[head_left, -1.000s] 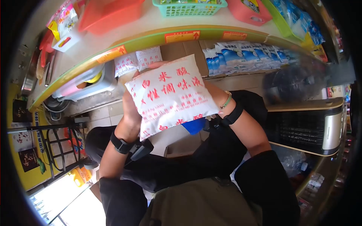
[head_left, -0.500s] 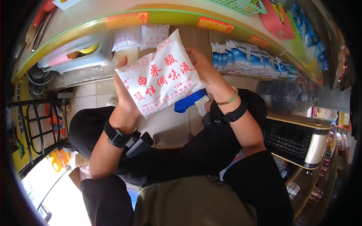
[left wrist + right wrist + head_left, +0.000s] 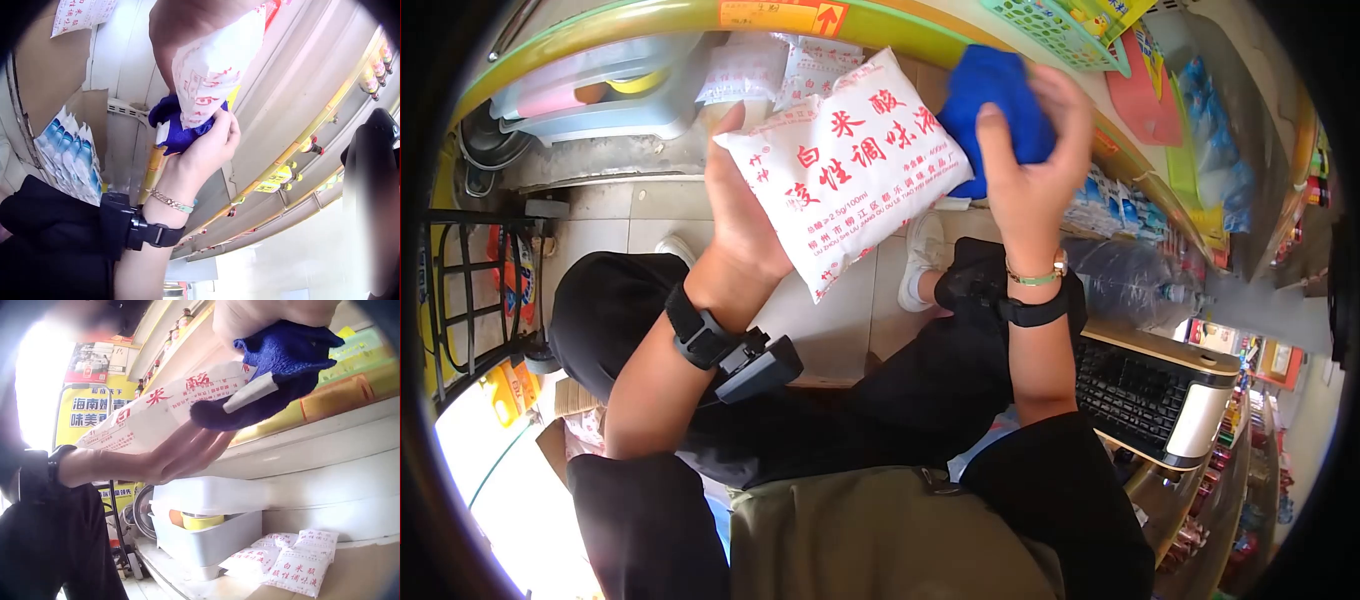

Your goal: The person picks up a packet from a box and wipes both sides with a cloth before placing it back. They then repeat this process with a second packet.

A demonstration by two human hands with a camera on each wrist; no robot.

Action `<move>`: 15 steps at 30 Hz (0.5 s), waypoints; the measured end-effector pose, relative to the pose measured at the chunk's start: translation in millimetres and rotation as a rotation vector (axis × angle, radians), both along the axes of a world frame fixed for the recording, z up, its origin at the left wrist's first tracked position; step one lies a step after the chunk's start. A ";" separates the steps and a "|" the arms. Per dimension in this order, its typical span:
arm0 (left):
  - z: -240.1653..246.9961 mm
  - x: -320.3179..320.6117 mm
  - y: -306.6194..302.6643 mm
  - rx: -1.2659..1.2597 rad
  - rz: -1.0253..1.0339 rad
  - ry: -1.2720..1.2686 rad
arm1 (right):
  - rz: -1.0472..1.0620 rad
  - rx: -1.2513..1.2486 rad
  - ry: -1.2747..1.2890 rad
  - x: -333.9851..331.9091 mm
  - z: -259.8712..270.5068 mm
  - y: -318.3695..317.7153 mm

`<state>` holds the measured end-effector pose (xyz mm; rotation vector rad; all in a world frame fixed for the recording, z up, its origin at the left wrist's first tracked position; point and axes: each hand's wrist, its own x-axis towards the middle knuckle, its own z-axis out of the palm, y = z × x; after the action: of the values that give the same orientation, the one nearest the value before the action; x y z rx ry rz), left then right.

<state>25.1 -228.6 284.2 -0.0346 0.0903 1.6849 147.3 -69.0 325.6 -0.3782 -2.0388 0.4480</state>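
A plump white bag of rice vinegar seasoning (image 3: pixel 860 180) with red print is held up, tilted, in front of the person. My left hand (image 3: pixel 745 215) holds it from the left and below; the head view hides most of its fingers behind the bag. In the right wrist view, the left hand's fingers (image 3: pixel 187 453) lie along the bag's underside. My right hand (image 3: pixel 1040 185) grips a bunched blue cloth (image 3: pixel 1000 110) at the bag's right end. The left wrist view shows the cloth (image 3: pixel 181 131) up against the bag.
More such white bags (image 3: pixel 745 75) lie on the low shelf, beside a plastic box (image 3: pixel 600 90). Blue-and-white packets (image 3: pixel 69 150) stand farther right. The upper shelf's edge (image 3: pixel 880 30) passes close above the hands. A black heater-like appliance (image 3: pixel 1140 400) stands at right.
My right hand has come up from the bag's right edge with the blue cloth, which hung lower beneath the bag before. The bag stays in my left hand, and the view has shifted.
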 end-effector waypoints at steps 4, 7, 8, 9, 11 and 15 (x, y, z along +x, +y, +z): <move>-1.8 -2.4 -7.8 -0.015 0.130 -0.049 | -0.071 0.167 0.160 9.8 11.0 -6.1; 6.5 -3.1 -6.0 -0.249 0.298 0.045 | 0.142 0.021 0.163 14.2 18.2 -40.4; 4.6 -3.4 -5.1 -0.253 0.300 0.045 | 0.223 0.069 0.036 15.9 17.3 -48.7; 0.5 -3.9 -2.6 -0.268 0.334 0.079 | 0.361 0.102 -0.066 10.6 14.4 -57.2; -8.3 -2.4 -8.2 -0.260 0.345 0.152 | 0.522 0.179 -0.179 -3.9 -6.0 -79.4; -27.2 0.9 -12.0 0.102 0.268 0.126 | 0.490 0.201 -0.153 -7.0 -19.7 -79.4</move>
<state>26.0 -240.7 256.9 0.1419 0.0981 1.9568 140.4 -148.4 305.9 0.2242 -2.3010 0.5120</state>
